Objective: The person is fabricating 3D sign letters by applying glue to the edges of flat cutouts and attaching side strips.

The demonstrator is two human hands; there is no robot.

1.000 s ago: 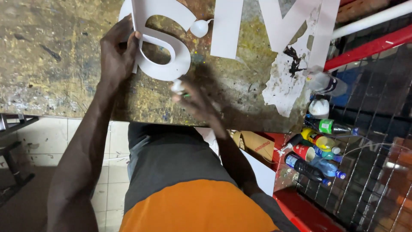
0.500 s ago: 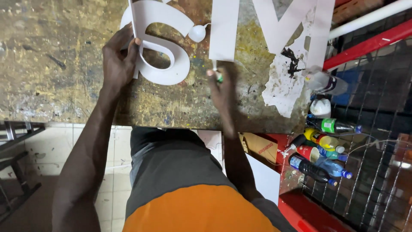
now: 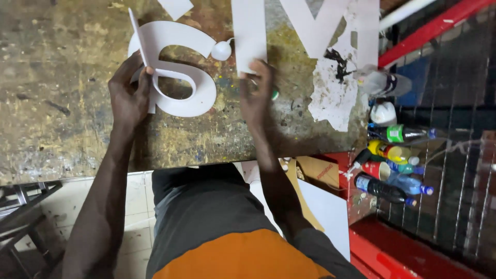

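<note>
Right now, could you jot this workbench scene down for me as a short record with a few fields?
Surface: worn, paint-stained workbench
Left hand: grips the white S-shaped cutout and a thin white strip at its edge
Right hand: rests at the lower end of a straight white cutout, holding a small green-tipped object
Between the hands: small white bulb-like object
Far right: bottles in assorted colours beside a red frame

Both hands reach forward, left fingers curled, right palm down.

White curved letter — flat on workbench
</note>
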